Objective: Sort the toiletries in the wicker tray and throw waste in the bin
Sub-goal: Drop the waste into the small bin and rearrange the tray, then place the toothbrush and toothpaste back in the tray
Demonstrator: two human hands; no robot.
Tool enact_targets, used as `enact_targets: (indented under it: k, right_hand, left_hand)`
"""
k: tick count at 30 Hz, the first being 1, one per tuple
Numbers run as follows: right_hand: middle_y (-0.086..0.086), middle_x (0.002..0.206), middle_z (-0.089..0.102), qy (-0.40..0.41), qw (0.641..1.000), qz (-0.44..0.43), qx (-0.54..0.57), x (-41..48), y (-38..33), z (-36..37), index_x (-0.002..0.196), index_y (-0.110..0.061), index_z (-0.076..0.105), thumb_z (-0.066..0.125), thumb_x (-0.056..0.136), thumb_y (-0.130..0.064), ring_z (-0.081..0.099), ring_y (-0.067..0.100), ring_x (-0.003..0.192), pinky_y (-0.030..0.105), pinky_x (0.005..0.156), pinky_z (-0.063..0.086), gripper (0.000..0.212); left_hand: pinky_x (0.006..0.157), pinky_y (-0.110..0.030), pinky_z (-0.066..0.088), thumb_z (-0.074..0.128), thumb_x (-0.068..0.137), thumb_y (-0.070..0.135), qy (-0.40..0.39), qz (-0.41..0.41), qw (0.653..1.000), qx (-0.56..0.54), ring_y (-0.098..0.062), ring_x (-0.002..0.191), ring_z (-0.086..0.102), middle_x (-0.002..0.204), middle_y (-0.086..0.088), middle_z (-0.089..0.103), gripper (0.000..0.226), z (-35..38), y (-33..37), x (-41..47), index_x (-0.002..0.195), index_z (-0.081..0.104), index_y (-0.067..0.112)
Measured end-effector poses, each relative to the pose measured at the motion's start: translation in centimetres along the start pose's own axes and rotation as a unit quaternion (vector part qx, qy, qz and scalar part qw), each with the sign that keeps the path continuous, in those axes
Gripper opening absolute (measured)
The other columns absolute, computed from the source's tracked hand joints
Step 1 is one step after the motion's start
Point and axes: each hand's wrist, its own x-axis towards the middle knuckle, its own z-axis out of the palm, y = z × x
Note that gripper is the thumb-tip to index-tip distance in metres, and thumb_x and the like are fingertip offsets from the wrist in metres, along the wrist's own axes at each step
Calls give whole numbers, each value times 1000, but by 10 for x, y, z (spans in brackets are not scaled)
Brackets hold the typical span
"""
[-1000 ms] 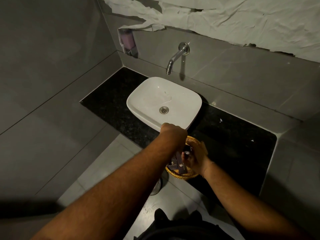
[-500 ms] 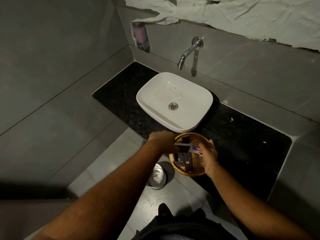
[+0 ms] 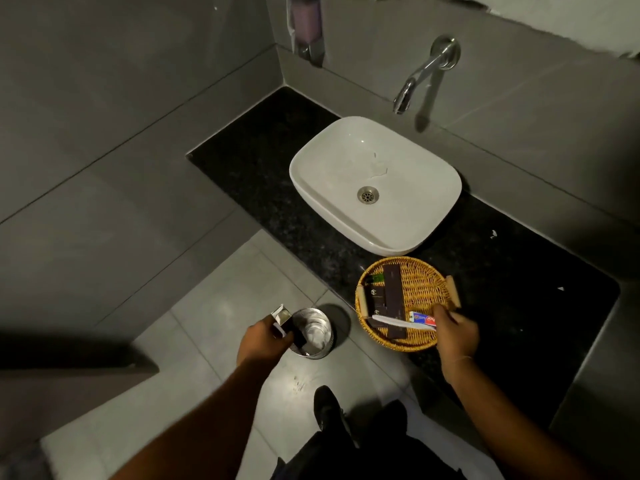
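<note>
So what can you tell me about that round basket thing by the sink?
The wicker tray is round, woven and golden-brown, with a small wooden handle on each side. It sits flat on the black counter, near its front edge, just in front of the white sink. Inside lie dark packets, a white toothbrush and a small toothpaste tube. The right hand reaches in at its near rim.

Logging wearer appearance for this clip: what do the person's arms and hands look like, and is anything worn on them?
Both forearms are bare, with no sleeves in view. The left hand shows no glove, ring or watch. The right hand is also ungloved; a thin band or thread circles its wrist.
</note>
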Motion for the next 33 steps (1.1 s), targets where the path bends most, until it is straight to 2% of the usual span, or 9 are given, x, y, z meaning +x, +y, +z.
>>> enact_targets:
  k: [2,5,9,13,18,22,26,31,33]
  right_hand:
    - [12,96,79,-1,1000,0,-11,-6,9,7,106,-5,77,70,98,-28,78,28,84,39,71,64,25]
    - [9,83,75,15,999,13,-40,-11,30,18,93,-8,75,70,98,-29,75,25,74,30,57,52,22]
    - [5,66,69,29,996,1,-84,-21,67,22,67,-19,68,67,100,-25,66,19,60,24,52,45,33]
    - [-10,43,56,68,988,13,-138,-37,93,7,55,-25,62,75,95,-24,52,10,42,15,46,37,42]
    - [8,52,60,47,989,68,-123,-39,110,-10,68,-7,68,74,95,-19,47,19,43,26,47,39,30]
    - [6,60,66,24,993,21,-112,-61,78,-14,71,-8,69,70,99,-22,59,18,53,25,52,42,32]
    - [-4,54,68,1,990,-58,-132,-65,33,-4,62,-15,68,69,100,-25,69,14,57,25,52,44,39]
    - [1,52,61,4,984,-120,-133,-58,-5,-3,58,-6,61,73,94,-25,59,9,48,33,54,52,43]
    - [-1,49,58,-9,980,-155,-122,-54,-16,-3,56,-8,58,75,92,-29,57,5,45,28,50,49,44]
  left_hand:
    - [73,-31,49,84,88,33,6,-24,999,-38,-24,84,72,87,4,75,33,12,-13,14,117,79,20]
    - [77,-33,55,83,89,25,3,-66,992,-104,-28,87,78,92,-3,81,30,35,-35,46,118,78,16]
    - [92,-50,64,76,91,23,-1,-133,981,-138,-42,96,80,102,-17,83,26,70,-58,100,114,76,11]
    - [97,-51,63,73,97,22,-29,-149,980,-127,-45,106,77,115,-23,81,34,96,-67,146,128,68,8]
    - [99,-48,59,65,104,24,-39,-162,986,12,-43,122,72,134,-20,75,46,109,-87,159,148,56,13]
    - [95,-45,57,56,107,27,-32,-135,989,47,-43,118,73,130,-17,77,38,91,-80,121,144,61,19]
    - [86,-41,55,55,109,28,9,-77,997,-20,-42,110,75,123,-17,80,31,62,-52,89,135,66,17]
    - [86,-44,60,51,113,29,45,104,984,-140,-38,98,77,108,-16,82,27,38,37,55,122,73,16]
    - [84,-43,62,53,112,31,-16,210,962,-172,-31,93,79,97,-9,81,25,40,77,35,112,75,21]
